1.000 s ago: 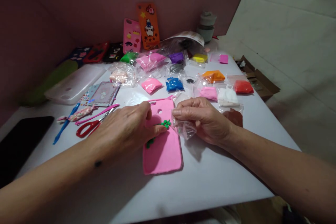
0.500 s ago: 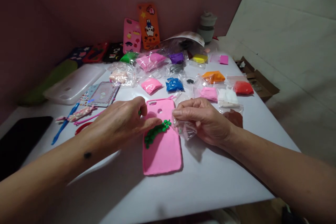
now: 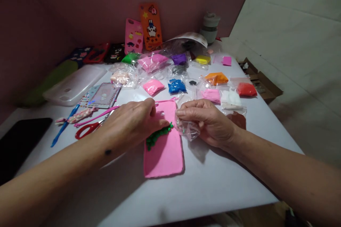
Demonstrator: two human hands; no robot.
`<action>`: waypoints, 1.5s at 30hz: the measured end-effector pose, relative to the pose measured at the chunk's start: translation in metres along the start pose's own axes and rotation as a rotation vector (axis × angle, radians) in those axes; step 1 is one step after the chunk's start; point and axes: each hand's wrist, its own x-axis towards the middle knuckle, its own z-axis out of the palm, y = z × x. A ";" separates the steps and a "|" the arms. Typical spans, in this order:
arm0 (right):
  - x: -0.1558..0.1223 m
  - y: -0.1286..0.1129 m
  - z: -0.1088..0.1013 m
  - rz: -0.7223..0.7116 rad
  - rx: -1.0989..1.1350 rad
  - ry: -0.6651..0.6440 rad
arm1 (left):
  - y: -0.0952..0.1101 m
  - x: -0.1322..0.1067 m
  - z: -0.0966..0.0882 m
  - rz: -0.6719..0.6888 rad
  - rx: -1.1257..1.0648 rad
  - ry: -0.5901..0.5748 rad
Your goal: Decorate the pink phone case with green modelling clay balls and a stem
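With the bag [image 3: 191,132] pinched by the right hand [image 3: 210,120], green clay [image 3: 157,137] on the case [image 3: 165,161] should be lightly pressed by the left hand [image 3: 133,118], whose grip cannot be told.

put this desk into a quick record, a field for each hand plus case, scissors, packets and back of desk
left hand: over the pink case, thumb at the green pieces
right hand: pinching a clear bag
case: lying flat
scissors: red-handled, partly hidden by left hand
packets: include blue, orange, red
back: orange case upright
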 end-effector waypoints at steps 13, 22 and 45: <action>-0.004 -0.013 0.005 0.053 0.038 -0.030 | 0.003 -0.032 -0.006 0.020 -0.906 -0.278; -0.003 -0.008 0.004 0.064 0.202 0.040 | 0.019 -0.052 -0.024 0.122 -0.946 -0.121; -0.007 -0.001 0.017 0.057 0.043 -0.031 | 0.014 -0.053 0.015 0.586 0.142 0.647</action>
